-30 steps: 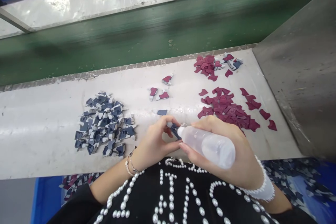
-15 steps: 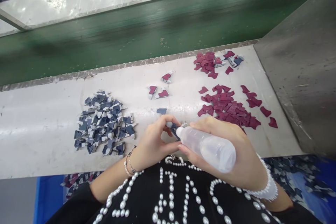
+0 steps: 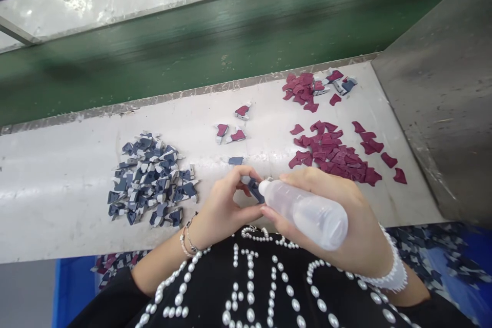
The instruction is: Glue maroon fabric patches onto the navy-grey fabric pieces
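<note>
At lower centre of the frame, the left hand (image 3: 225, 202) pinches a small navy fabric piece (image 3: 254, 189) between thumb and fingertips, presenting it to the nozzle of a translucent plastic squeeze bottle (image 3: 307, 212) clasped in the right hand (image 3: 361, 230). On the white bench (image 3: 57, 215), navy-and-grey pieces (image 3: 151, 179) lie heaped left and maroon pieces (image 3: 330, 151) right, seemingly kept apart by colour.

We find the scene evenly bright, with soft light that seems to fall from above, and shadows stay faint. Using the belt (image 3: 192, 72) as our landmark, hard glare whitens the panel (image 3: 115, 0) beyond it, while the ledge (image 3: 57, 205) before it shines more gently. The belt looks streaked and blurred. The bottle (image 3: 307, 210) carries soft highlights, and wide-angle distortion bends the frame's edges.
</note>
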Available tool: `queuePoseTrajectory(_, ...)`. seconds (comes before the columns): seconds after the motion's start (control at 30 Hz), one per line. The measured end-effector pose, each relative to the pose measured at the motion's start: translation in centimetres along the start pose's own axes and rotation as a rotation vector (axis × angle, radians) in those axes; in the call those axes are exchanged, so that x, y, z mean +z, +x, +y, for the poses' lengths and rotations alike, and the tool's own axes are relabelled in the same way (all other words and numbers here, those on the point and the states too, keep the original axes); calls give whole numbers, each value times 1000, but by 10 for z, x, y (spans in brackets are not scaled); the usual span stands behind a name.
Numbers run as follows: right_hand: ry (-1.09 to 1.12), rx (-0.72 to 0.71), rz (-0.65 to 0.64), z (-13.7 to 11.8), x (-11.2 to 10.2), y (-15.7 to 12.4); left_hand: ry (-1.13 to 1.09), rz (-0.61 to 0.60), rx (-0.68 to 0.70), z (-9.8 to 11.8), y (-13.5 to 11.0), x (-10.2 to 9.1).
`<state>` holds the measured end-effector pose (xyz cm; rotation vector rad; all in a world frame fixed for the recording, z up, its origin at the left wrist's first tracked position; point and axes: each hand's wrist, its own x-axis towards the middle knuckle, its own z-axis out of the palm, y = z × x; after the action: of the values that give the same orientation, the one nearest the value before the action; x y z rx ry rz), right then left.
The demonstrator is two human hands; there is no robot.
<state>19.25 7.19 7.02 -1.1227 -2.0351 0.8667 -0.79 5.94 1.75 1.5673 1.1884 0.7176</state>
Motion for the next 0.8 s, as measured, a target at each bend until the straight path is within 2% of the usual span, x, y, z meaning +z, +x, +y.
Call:
queuePoseTrajectory(0.1, -17, -3, -26, -2, 1, 0, -9, 1, 11, 0, 0, 0)
queuePoseTrajectory(0.23, 18, 28, 35, -3, 1, 1, 2, 13, 7, 1, 1, 0)
queuePoseTrajectory(0.4, -15, -21, 5, -1, 2, 1, -34, 14, 56, 0, 2, 0)
queuePoseTrajectory(0.57, 16, -12, 43, -1, 0, 2, -13, 35, 71, 0, 4, 1)
queuePoseTrajectory(0.8, -115, -62, 3, -2, 1, 0, -97, 20, 77, 1, 4, 1)
